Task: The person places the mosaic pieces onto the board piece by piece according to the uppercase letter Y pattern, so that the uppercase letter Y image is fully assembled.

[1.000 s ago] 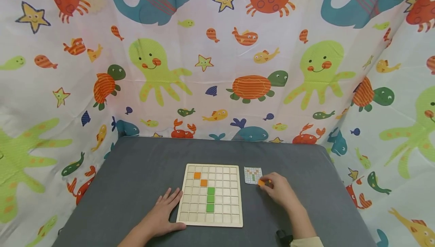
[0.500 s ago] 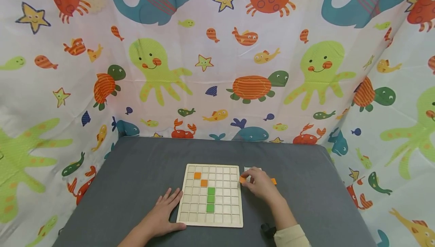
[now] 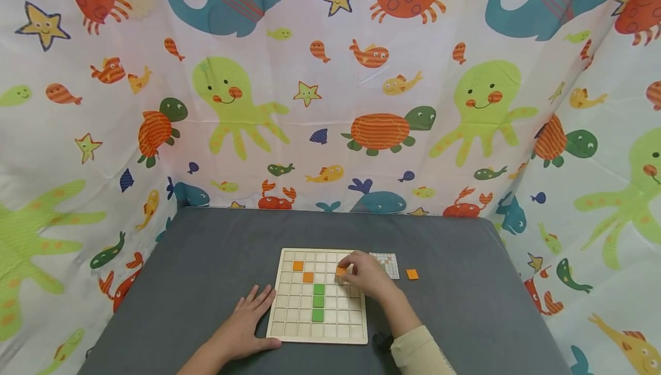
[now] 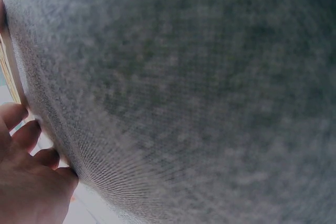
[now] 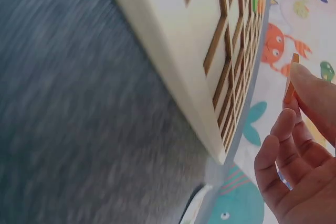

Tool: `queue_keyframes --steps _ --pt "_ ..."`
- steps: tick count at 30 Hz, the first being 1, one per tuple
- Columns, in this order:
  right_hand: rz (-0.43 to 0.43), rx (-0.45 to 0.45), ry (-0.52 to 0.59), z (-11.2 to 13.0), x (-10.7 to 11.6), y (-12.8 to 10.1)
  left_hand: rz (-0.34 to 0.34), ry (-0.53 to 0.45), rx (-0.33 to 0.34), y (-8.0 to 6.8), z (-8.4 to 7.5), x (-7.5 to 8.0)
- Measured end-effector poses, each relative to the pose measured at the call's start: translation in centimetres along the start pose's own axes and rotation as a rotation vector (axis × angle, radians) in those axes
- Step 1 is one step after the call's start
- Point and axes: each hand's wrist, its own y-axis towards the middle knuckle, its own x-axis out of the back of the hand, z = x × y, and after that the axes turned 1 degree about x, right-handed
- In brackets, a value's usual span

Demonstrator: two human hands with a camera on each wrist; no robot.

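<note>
A pale wooden grid board [image 3: 289,332] lies on the grey table [image 3: 217,249]. Two orange tiles [image 3: 298,266] sit diagonally in its upper left, and three green tiles [image 3: 318,302] form a column in the middle. My right hand [image 3: 361,274] hovers over the board's upper right and pinches an orange tile [image 3: 341,271], seen edge-on in the right wrist view [image 5: 290,80] beside the board [image 5: 173,40]. My left hand [image 3: 248,317] lies flat on the table against the board's lower left edge, its fingers [image 4: 29,135] straight.
A small pattern card [image 3: 388,262] lies just right of the board, partly behind my right hand. A loose orange tile [image 3: 412,274] sits right of it. A sea-animal curtain [image 3: 330,105] surrounds the table on the back and sides.
My right hand carried an orange tile leftward from beside the card to above the board's upper right. A second orange tile became visible on the table. The left hand stayed put.
</note>
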Motion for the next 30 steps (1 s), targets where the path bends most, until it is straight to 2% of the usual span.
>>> queue_keyframes --steps 7,20,30 --pt "0.046 0.027 -0.018 0.3 -1.2 1.2 0.002 0.016 0.006 0.2 0.1 -0.2" --pt "0.094 -0.013 -0.092 0.6 -1.9 1.7 0.002 0.012 0.007 0.2 0.1 -0.1" --pt "0.090 0.010 -0.157 1.1 -2.5 1.8 0.008 0.013 0.011 0.3 0.2 -0.2"
